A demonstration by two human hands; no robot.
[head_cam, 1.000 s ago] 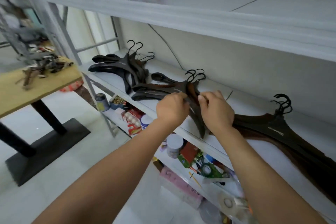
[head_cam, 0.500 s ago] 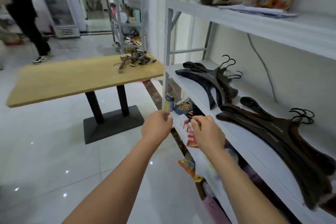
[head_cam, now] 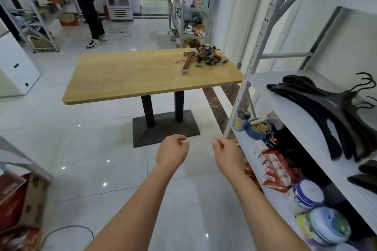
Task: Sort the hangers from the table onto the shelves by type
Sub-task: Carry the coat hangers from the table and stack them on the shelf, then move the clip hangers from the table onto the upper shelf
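Observation:
A small pile of brown and dark clip hangers (head_cam: 202, 58) lies on the far right corner of the wooden table (head_cam: 130, 79). On the white shelf (head_cam: 289, 108) at right rests a stack of black coat hangers (head_cam: 330, 108), hooks pointing to the wall. A second dark stack (head_cam: 365, 177) shows at the right edge, mostly cut off. My left hand (head_cam: 173, 151) and my right hand (head_cam: 226, 153) hang in the air over the floor in front of the table's base, fingers loosely curled, holding nothing.
The table's black pedestal base (head_cam: 165, 126) stands on the glossy tiled floor. The lower shelf holds tins, a can and snack packs (head_cam: 273, 167). A person (head_cam: 87, 4) stands at the far shelving. Boxes (head_cam: 18, 206) sit at lower left, a cable beside them.
My view has swung left from the shelf to the table. Both hands left the hangers on the shelf and now hang empty over the floor.

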